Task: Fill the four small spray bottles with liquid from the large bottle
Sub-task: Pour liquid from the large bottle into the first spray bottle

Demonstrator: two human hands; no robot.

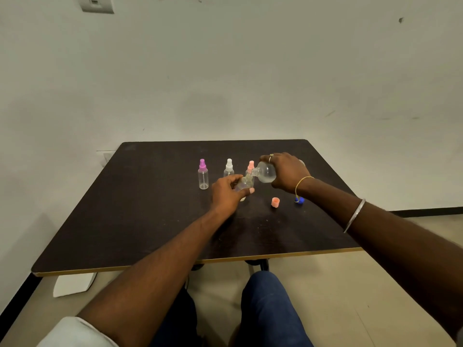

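Note:
My right hand (285,171) grips the large clear bottle (266,173), tipped on its side with its open neck pointing left. My left hand (226,194) holds a small open spray bottle (243,184) tilted just under that neck. Three capped small bottles stand behind on the dark table (150,209): a purple-topped one (203,174), a white-topped one (229,168) and a pink-topped one (250,167), partly hidden by the large bottle. A pink sprayer cap (275,202) lies on the table. The blue cap (299,200) sits beside my right wrist.
The table stands against a pale wall. Its near edge runs above my blue-clad knees (270,309). A white object (72,285) lies on the floor under the table's left corner.

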